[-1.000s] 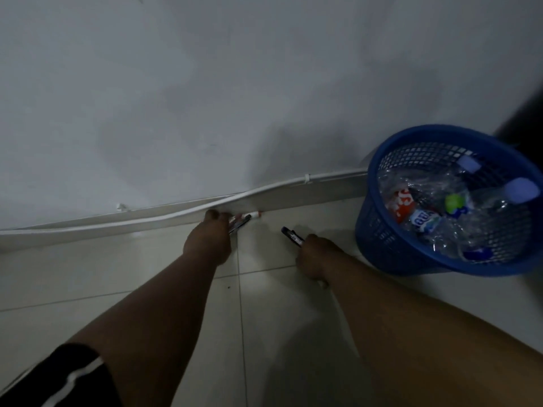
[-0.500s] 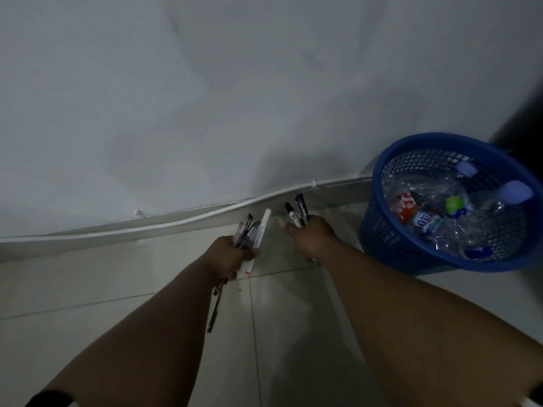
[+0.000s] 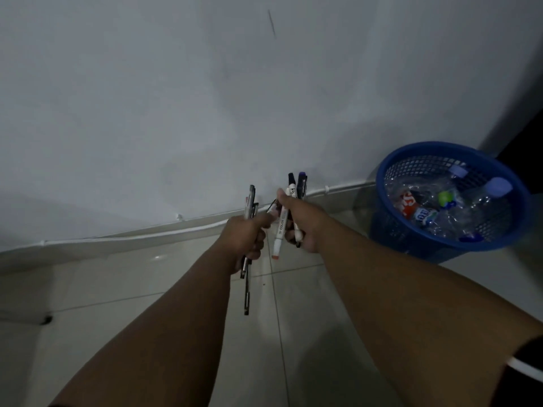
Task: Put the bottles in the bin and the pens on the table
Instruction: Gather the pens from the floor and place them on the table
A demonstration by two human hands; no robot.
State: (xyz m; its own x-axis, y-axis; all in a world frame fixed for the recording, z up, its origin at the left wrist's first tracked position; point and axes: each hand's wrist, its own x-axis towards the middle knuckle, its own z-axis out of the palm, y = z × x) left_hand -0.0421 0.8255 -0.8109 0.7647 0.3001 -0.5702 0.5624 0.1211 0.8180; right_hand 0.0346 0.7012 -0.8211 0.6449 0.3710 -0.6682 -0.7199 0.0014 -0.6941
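Note:
Both my hands are raised above the tiled floor, close together and each gripping pens. My left hand (image 3: 245, 237) holds a bunch of dark and grey pens (image 3: 249, 207) that stick out above and below the fist. My right hand (image 3: 299, 221) holds markers (image 3: 296, 185) with black and purple caps, and a white marker with a red tip (image 3: 280, 230) hangs between the two hands. At the right a blue mesh bin (image 3: 411, 239) stands on the floor with several clear plastic bottles (image 3: 458, 207) inside.
A pale wall (image 3: 205, 113) fills the upper view, with a white cable (image 3: 147, 235) running along the skirting. Light floor tiles (image 3: 293, 333) lie below my arms. A dark gap (image 3: 526, 142) opens at the far right behind the bin.
Both hands have lifted off the floor by the skirting with pens in them and come together. The view has tilted upward, so the bin sits lower right.

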